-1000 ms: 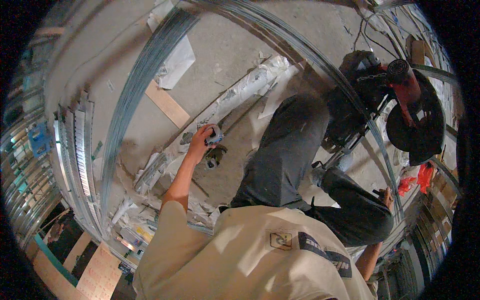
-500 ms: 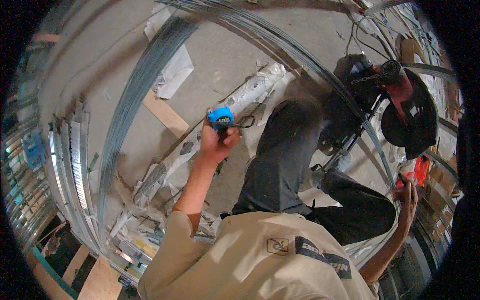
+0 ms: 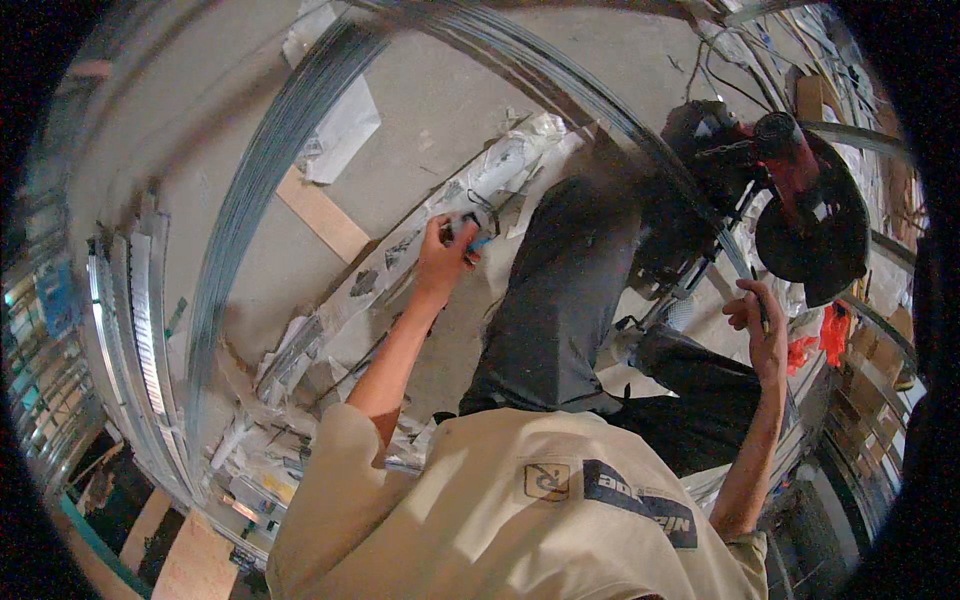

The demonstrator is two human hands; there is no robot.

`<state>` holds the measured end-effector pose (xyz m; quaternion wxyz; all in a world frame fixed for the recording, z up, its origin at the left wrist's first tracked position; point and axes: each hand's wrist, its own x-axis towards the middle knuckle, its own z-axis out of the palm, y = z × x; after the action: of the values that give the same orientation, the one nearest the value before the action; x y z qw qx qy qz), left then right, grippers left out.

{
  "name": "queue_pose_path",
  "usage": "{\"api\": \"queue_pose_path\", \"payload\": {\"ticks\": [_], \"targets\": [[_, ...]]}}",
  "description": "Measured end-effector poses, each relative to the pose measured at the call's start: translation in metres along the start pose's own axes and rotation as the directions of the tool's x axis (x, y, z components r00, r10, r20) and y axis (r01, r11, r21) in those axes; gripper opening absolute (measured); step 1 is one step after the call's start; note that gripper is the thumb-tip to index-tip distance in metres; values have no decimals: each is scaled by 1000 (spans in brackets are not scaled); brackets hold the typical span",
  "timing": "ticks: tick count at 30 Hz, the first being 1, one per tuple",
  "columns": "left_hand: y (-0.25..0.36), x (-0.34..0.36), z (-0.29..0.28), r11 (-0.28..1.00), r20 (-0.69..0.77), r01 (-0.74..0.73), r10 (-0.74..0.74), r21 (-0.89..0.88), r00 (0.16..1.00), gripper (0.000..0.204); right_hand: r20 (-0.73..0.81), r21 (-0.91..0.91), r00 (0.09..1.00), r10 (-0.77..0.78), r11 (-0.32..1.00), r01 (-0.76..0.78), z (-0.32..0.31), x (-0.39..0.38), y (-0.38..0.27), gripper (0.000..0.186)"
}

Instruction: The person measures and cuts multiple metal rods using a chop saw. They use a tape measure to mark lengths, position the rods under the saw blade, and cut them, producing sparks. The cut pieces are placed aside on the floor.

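Observation:
My left hand [image 3: 443,262] is closed around a blue tape measure [image 3: 481,241], most of it hidden by the fingers, with a dark wrist strap looping off it. It is held above a long bundle wrapped in torn white plastic [image 3: 400,245]. On the right, my right hand [image 3: 766,330] is raised, its fingers bent round a thin dark pencil-like stick [image 3: 765,312]. Its fingertips are close to the end of the long grey metal strips [image 3: 690,190], near a cut-off saw [image 3: 812,220] with a black round guard. Whether they touch the strips I cannot tell.
More thin metal strips [image 3: 265,170] arch across the left. Metal profiles [image 3: 140,310] are stacked farther left. A board [image 3: 322,215] and a white sheet [image 3: 345,135] lie on the concrete floor [image 3: 440,90]. Red-orange material [image 3: 832,335] sits below the saw.
My left hand has turned over, so the tape measure is now mostly covered. My right hand has moved up and left, away from the red-orange material, toward the strip ends.

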<state>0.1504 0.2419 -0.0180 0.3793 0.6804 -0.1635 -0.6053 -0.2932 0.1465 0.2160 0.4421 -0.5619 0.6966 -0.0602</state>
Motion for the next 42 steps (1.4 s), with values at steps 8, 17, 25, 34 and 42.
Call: {"api": "queue_pose_path", "payload": {"ticks": [8, 17, 25, 34, 42], "targets": [[-142, 1, -44, 869, 5, -9, 8, 495, 1000, 58, 54, -108, 998, -18, 994, 23, 9, 8, 15, 28], [-226, -100, -99, 662, -565, 370, 98, 652, 819, 55, 59, -159, 998, -26, 987, 35, 13, 10, 16, 28], [-164, -81, -113, 785, -178, 343, -490, -516, 853, 41, 53, -217, 998, -17, 976, 28, 13, 17, 9, 26], [40, -55, -51, 675, 281, 195, 19, -712, 960, 56, 60, -113, 989, -137, 983, 143, 16, 17, 1, 24], [69, -64, -12, 623, 270, 210, 3, -754, 963, 48, 23, -167, 988, -153, 974, 155, 15, 11, 6, 23]]}}
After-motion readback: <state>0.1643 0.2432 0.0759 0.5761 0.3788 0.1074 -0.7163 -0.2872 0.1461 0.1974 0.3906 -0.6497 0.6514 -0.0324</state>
